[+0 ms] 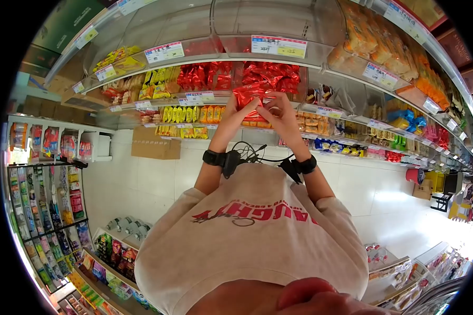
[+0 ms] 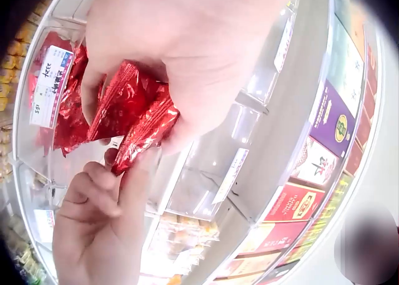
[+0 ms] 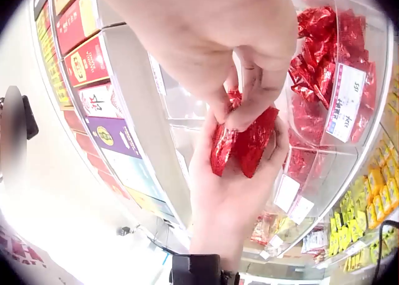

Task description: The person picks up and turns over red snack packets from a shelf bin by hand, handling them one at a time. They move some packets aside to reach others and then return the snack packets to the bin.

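Note:
Shiny red foil packets (image 1: 252, 95) are between my two hands, in front of the shelf; two red pieces show side by side in the right wrist view. My left hand (image 1: 235, 118) holds them between thumb and fingers; its back fills the top of the left wrist view. With thumb and fingertips my right hand (image 1: 281, 111) pinches the near end of the red foil (image 3: 230, 145). In the left wrist view, the right hand (image 2: 93, 216) comes from below to the packets' lower end. Part of the foil is hidden behind the fingers.
Clear bins of similar red packets (image 1: 270, 76) stand just behind my hands. Yellow packets (image 1: 157, 83) lie to the left, orange-wrapped snacks (image 1: 373, 39) at upper right. A price-tag strip (image 1: 278, 46) edges the upper shelf. A cardboard box (image 1: 155, 143) sits on the floor.

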